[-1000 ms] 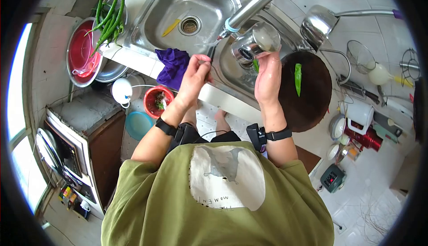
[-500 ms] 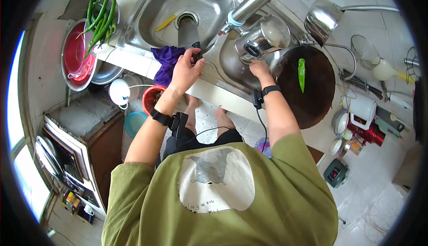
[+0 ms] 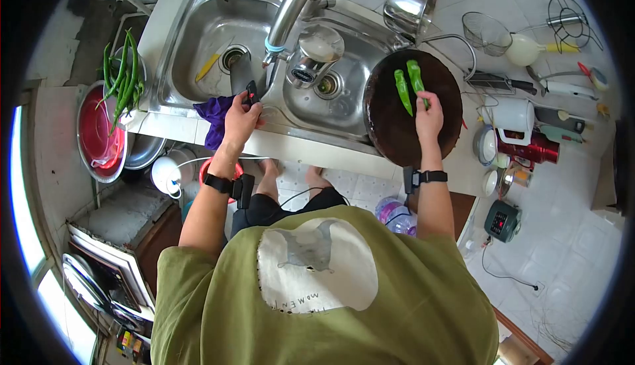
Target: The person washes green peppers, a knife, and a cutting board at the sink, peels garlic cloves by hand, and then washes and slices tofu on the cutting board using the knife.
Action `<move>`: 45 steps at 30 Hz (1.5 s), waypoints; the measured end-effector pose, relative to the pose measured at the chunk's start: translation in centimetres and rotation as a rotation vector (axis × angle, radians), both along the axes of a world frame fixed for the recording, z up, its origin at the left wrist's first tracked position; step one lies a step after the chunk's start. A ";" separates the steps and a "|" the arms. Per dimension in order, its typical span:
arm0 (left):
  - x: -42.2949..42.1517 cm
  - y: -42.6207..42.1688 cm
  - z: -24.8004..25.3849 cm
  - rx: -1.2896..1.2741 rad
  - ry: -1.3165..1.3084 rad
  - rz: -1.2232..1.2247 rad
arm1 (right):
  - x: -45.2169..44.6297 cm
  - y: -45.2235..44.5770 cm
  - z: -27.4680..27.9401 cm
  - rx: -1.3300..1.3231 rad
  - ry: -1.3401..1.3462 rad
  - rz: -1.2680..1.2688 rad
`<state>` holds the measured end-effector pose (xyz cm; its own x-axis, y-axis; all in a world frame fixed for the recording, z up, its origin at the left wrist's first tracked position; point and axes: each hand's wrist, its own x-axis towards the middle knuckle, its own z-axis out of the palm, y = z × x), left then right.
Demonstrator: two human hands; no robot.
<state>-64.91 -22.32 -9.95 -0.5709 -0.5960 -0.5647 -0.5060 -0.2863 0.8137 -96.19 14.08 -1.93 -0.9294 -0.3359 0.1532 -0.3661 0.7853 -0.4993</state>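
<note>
My left hand (image 3: 240, 121) is wrapped round the black handle of a kitchen knife, and its broad blade (image 3: 242, 74) points down into the left sink basin. A purple cloth (image 3: 212, 119) lies on the sink edge beside this hand. On the right, my right hand (image 3: 429, 119) pinches the near end of a green chili pepper (image 3: 415, 76) over a round dark cutting board (image 3: 389, 133). A second green pepper (image 3: 403, 92) lies on the board just left of the held one.
The double sink (image 3: 173, 67) has a faucet (image 3: 296, 11) over its middle and a metal cup (image 3: 316, 54) near the divider. A narrow yellow item (image 3: 208, 66) lies in the left basin. Long green peppers (image 3: 126, 77) stand at far left. A saucepan (image 3: 410, 8) is behind the board.
My right hand has moved from the right basin to the board, where a second pepper now lies. My left hand still holds the knife. The camera view has shifted right.
</note>
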 end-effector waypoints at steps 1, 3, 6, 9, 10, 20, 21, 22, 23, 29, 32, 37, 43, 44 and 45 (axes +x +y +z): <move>-0.2 0.1 0.1 -0.006 0.003 0.006 | -1.2 2.0 -1.1 0.023 0.002 0.047; -0.2 0.0 0.2 -0.060 -0.016 -0.055 | -1.4 2.6 -1.8 0.117 0.142 0.092; -0.2 -0.8 -1.1 -0.277 -0.085 -0.205 | 1.2 -2.3 0.9 0.128 0.188 -0.038; -0.4 -0.6 -1.5 -0.549 -0.118 -0.252 | 3.1 -10.2 1.3 -0.094 0.061 0.225; -0.3 -0.6 -1.7 -0.773 -0.143 -0.314 | 3.1 -12.9 0.7 -0.107 -0.008 0.274; 7.4 2.5 7.4 -0.601 0.134 -0.102 | -17.9 -34.2 -10.2 0.281 -0.135 0.705; 9.1 2.7 8.0 -0.566 0.126 -0.033 | -15.1 -33.7 -8.5 0.115 -0.204 0.718; 10.8 3.4 8.4 -0.525 0.122 0.034 | -12.3 -32.5 -6.9 -0.086 -0.342 0.722; 12.5 4.0 8.0 -0.488 0.113 0.104 | -10.5 -31.0 -6.0 -0.501 -0.732 0.635; 21.6 9.3 8.0 -0.455 -0.046 0.597 | 3.6 -22.7 -9.9 -0.640 -0.889 0.450; 25.7 15.0 4.2 -0.512 -0.038 0.911 | 13.4 -18.9 -6.6 -0.456 -0.748 0.837; 30.7 28.5 8.2 -0.257 -0.070 1.163 | 21.4 -15.3 -5.3 -0.277 -0.723 1.191; 39.0 41.4 7.9 -0.159 -0.021 1.525 | 30.7 -11.8 -4.5 -0.062 -0.706 1.563; 40.3 43.3 7.6 -0.142 -0.009 1.579 | 32.3 -11.3 -4.4 -0.047 -0.681 1.633; 41.2 45.1 7.7 -0.151 -0.010 1.610 | 33.7 -10.9 -4.5 -0.001 -0.643 1.713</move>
